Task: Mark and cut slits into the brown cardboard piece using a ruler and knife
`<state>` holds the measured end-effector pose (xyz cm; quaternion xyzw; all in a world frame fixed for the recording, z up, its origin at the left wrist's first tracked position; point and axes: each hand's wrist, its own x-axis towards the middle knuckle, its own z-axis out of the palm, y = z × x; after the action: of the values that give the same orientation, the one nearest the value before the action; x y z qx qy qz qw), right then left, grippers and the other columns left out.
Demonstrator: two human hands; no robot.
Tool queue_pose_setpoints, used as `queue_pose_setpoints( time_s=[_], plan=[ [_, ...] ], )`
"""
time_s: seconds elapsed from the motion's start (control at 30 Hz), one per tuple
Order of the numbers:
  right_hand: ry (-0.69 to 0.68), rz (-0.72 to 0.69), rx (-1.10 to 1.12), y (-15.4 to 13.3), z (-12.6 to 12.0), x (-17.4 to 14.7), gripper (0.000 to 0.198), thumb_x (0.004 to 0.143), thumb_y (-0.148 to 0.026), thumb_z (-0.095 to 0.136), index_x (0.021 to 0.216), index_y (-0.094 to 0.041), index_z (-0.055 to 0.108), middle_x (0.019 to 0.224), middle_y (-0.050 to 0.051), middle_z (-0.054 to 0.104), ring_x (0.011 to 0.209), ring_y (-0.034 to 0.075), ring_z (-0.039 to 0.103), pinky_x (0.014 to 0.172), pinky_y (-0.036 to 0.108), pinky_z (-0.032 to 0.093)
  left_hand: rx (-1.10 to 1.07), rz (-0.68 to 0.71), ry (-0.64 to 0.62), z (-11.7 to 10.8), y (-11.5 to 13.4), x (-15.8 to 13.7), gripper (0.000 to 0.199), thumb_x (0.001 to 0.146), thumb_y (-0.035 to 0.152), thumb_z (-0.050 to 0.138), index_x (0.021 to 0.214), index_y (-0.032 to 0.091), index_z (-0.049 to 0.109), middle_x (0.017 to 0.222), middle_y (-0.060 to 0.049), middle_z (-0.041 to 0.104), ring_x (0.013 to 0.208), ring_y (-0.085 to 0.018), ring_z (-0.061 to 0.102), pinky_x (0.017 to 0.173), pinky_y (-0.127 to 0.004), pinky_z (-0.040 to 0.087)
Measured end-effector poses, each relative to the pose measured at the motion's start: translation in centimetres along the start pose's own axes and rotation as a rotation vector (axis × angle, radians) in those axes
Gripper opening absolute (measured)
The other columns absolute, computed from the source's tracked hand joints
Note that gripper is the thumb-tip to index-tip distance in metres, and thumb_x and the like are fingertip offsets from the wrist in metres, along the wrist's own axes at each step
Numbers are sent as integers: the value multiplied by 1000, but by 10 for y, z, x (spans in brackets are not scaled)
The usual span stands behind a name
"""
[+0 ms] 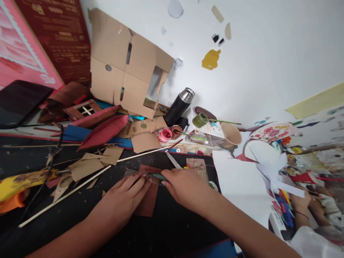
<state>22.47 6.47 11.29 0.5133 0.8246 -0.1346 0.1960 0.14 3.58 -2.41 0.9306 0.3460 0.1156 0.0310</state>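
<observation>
My left hand (126, 197) lies over a reddish-brown piece of card (148, 202) on the black mat. Its fingers are stretched out together and press down near the card's upper part. Partly under that hand is a clear strip (130, 172). My right hand (189, 186) is closed around a slim green tool (159, 176), whose tip points left toward my left fingertips. Its exact kind I cannot make out. Just beyond my right hand are scissors (173, 160) and a piece of corrugated card (197, 167).
A long wooden stick (67, 195) crosses the mat beside cardboard scraps (86, 168) and a yellow glue gun (24, 182). Behind stand paint jars (165, 135), a black flask (176, 109) and a cut cardboard box (107, 50). White paper (242, 179) and another person's hand (299, 200) are at right.
</observation>
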Motion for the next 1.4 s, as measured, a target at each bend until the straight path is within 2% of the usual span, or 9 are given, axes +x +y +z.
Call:
queue_pose_setpoints(
  time_s=[0.17,0.33,0.73,0.9,1.07,1.23,1.4],
  plan=[
    [-25,-2,-9,-2,3,5,23,109,-29,53,122,-18,69,104,12,81,90,29,78,75,39,57,-7,-12,-17,5,-2,-4,68,85,2,48,149,23,61,136,-10,72,128,-28,63,103,-44,56],
    [-21,-27,-18,-2,3,8,21,108,-26,52,120,-17,68,100,12,81,87,28,79,70,36,57,-28,-25,-34,10,-2,-6,68,87,3,46,150,24,60,140,-11,70,133,-28,61,108,-43,53],
    [19,-51,-53,-5,4,8,16,103,-17,56,114,-14,67,90,13,79,83,28,79,65,35,57,55,35,45,7,-5,-7,65,86,3,45,145,20,65,136,-13,73,126,-32,65,98,-46,56],
    [15,-48,-86,-7,5,6,21,100,-10,53,116,-13,66,91,14,78,84,28,79,65,36,58,36,44,57,6,-6,-7,64,88,4,44,146,20,64,137,-13,73,128,-31,64,100,-45,55],
    [-24,-52,-86,-5,1,4,20,100,-10,54,116,-13,66,92,14,78,85,26,78,67,33,57,48,39,45,6,-7,-8,64,86,3,44,144,20,66,136,-12,74,126,-31,65,100,-45,56],
    [0,-46,-82,-4,3,2,17,99,-11,57,112,-13,66,89,12,78,83,27,79,65,35,58,22,29,31,7,-8,-8,67,88,3,42,149,22,62,138,-12,73,128,-29,65,100,-44,56],
    [-51,-22,-103,-4,3,-1,20,100,-10,54,116,-14,64,89,13,77,83,27,79,67,34,59,17,23,33,7,-7,-8,65,89,3,41,148,22,63,139,-12,72,129,-28,64,104,-42,54]
  ],
)
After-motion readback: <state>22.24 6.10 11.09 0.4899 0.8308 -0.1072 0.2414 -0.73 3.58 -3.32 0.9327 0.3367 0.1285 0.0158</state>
